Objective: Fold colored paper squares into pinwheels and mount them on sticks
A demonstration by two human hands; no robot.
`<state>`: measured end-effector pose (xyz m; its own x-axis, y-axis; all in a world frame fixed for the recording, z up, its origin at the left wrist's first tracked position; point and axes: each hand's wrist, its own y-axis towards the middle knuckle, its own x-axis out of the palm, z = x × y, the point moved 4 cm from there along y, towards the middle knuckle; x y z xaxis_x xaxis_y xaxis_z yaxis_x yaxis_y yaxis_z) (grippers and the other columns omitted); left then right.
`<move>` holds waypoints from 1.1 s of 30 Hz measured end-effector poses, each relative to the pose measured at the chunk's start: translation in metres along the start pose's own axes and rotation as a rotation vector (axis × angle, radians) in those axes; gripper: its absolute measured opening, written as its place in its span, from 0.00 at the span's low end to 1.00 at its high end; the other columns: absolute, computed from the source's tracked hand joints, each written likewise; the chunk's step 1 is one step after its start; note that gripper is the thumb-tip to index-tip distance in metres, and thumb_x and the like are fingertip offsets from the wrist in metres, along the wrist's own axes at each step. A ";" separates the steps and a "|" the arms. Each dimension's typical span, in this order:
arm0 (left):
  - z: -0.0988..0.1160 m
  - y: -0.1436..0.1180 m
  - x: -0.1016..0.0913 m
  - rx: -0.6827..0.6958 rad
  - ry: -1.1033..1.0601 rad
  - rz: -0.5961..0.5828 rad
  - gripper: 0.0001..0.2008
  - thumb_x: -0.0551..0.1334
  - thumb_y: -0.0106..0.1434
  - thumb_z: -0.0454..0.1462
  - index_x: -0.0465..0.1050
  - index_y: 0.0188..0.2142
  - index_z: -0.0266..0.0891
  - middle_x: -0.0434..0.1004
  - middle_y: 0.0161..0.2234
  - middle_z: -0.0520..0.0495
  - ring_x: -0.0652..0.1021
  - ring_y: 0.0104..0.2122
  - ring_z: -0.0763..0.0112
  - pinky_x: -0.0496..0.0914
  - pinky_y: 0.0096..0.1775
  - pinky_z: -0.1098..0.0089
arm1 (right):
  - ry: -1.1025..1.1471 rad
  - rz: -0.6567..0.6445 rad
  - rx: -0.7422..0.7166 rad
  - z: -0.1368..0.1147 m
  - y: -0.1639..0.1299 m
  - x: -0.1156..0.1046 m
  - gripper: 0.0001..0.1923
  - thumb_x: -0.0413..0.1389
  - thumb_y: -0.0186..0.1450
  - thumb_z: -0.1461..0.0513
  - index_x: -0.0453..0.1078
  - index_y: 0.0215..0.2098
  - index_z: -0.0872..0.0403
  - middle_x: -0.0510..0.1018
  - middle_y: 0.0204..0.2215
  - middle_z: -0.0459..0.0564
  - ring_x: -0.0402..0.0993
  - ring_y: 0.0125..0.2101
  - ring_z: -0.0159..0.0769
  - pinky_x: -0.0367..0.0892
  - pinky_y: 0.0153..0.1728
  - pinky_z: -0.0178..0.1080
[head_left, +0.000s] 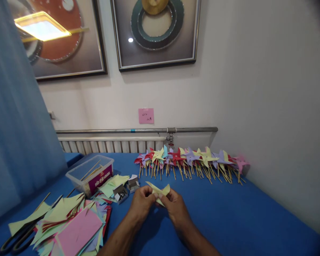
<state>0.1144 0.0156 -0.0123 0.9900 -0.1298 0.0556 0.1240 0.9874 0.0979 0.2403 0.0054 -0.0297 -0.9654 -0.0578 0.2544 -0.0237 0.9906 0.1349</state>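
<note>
Both my hands meet over the blue table (229,220), folding a pale yellow paper piece (158,191) between the fingertips. My left hand (141,204) pinches its left side and my right hand (176,208) pinches its right side. The paper's points stick up above my fingers. A long row of finished paper pinwheels (192,161) on wooden sticks, red, purple, yellow and pink, lies along the far edge by the wall.
A clear plastic box (92,174) with wooden sticks stands at left. Two small open boxes of pins (125,190) sit beside it. Stacked coloured paper squares (72,224) and black scissors (16,240) lie at near left. A blue curtain (13,135) hangs left.
</note>
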 end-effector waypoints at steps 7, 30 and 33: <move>-0.006 0.002 0.000 0.021 -0.026 0.022 0.12 0.68 0.46 0.42 0.69 0.21 0.38 0.74 0.18 0.50 0.69 0.19 0.75 0.60 0.25 0.73 | -0.014 0.031 -0.008 -0.003 -0.001 0.000 0.23 0.69 0.50 0.45 0.76 0.32 0.53 0.84 0.31 0.51 0.78 0.30 0.43 0.72 0.33 0.41; -0.003 -0.002 0.001 0.054 0.071 0.048 0.12 0.68 0.49 0.43 0.72 0.23 0.36 0.71 0.20 0.51 0.67 0.22 0.74 0.58 0.27 0.73 | 0.115 0.021 0.094 0.013 0.004 -0.006 0.22 0.71 0.48 0.53 0.77 0.37 0.55 0.83 0.31 0.50 0.78 0.33 0.42 0.70 0.36 0.40; -0.002 -0.003 0.000 0.072 0.092 0.071 0.12 0.68 0.49 0.42 0.71 0.22 0.36 0.69 0.19 0.53 0.66 0.22 0.75 0.57 0.26 0.74 | 0.095 0.038 0.089 0.012 0.004 -0.007 0.21 0.70 0.49 0.54 0.78 0.37 0.55 0.83 0.31 0.50 0.78 0.32 0.41 0.69 0.34 0.39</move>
<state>0.1140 0.0128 -0.0141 0.9985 -0.0472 -0.0263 0.0510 0.9844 0.1686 0.2439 0.0109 -0.0426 -0.9373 -0.0270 0.3475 -0.0145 0.9992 0.0386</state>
